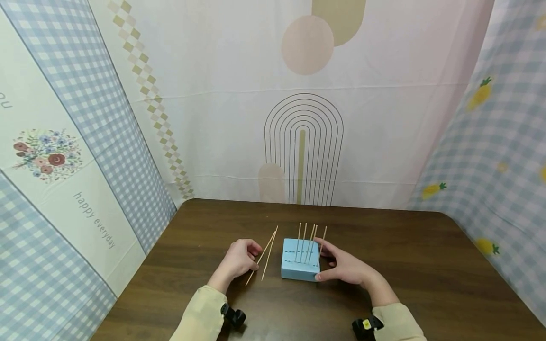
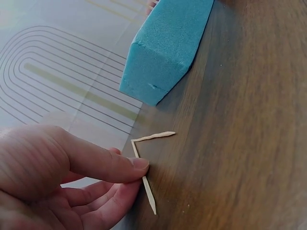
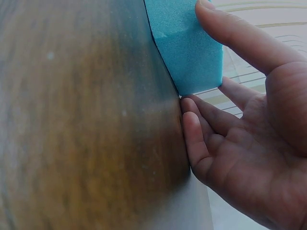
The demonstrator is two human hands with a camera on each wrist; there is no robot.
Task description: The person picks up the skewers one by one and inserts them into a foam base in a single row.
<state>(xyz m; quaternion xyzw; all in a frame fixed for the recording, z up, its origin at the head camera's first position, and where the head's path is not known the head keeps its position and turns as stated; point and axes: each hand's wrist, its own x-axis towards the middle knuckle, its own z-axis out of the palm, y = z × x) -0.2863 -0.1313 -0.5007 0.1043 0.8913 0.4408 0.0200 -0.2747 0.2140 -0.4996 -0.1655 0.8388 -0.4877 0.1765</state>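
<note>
A light blue foam block (image 1: 300,273) sits on the table with several thin wooden sticks (image 1: 304,237) standing up from its top. My right hand (image 1: 347,268) holds the block at its right side, thumb on the near corner and fingers toward the far side. Left of the block, my left hand (image 1: 240,259) pinches a wooden stick (image 2: 150,195) between thumb and fingers. A second loose stick (image 1: 268,260) lies just right of the pinched one, their far ends close together. In the right wrist view, the block (image 3: 194,57) hides the sticks.
The dark brown wooden table (image 1: 375,237) has rounded far corners. A white patterned cloth (image 1: 222,142) hangs behind it, with checked cloths (image 1: 503,156) at both sides. Each wrist wears a small black camera (image 1: 233,316).
</note>
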